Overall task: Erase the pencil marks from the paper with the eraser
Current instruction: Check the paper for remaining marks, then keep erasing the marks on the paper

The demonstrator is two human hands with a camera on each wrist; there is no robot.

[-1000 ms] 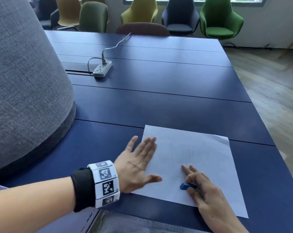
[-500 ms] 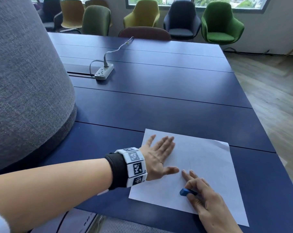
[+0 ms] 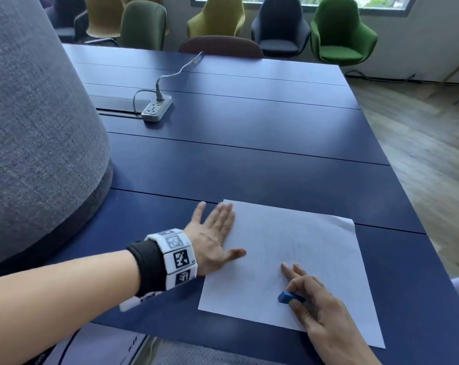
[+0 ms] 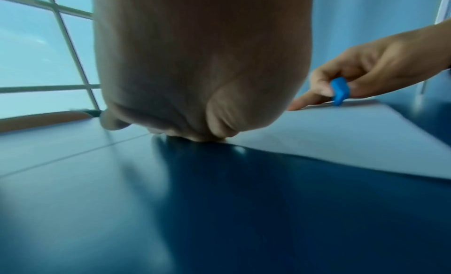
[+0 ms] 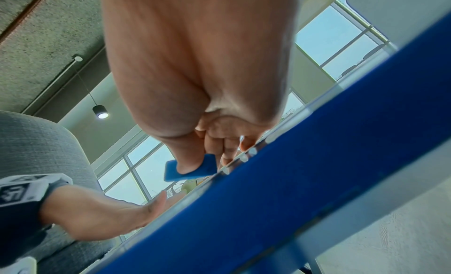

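A white sheet of paper (image 3: 296, 254) with faint pencil marks lies near the front edge of the dark blue table (image 3: 249, 154). My left hand (image 3: 215, 235) lies flat with spread fingers across the sheet's left edge, thumb on the paper. My right hand (image 3: 310, 299) rests on the lower right part of the sheet and pinches a small blue eraser (image 3: 286, 297) between thumb and forefinger, two fingers stretched forward onto the paper. In the left wrist view the eraser (image 4: 339, 92) stands above the paper (image 4: 341, 139). The right wrist view shows my thumb on the eraser (image 5: 192, 171).
A large grey fabric-covered round object (image 3: 33, 127) stands on the table at the left. A white power strip (image 3: 157, 108) with its cable lies further back. Several coloured chairs (image 3: 339, 32) line the far side. Wooden floor (image 3: 428, 154) lies beyond the table's right edge.
My left hand slid onto the paper and then shifted back toward its left edge. The right hand with the eraser has stayed in about the same spot on the sheet.
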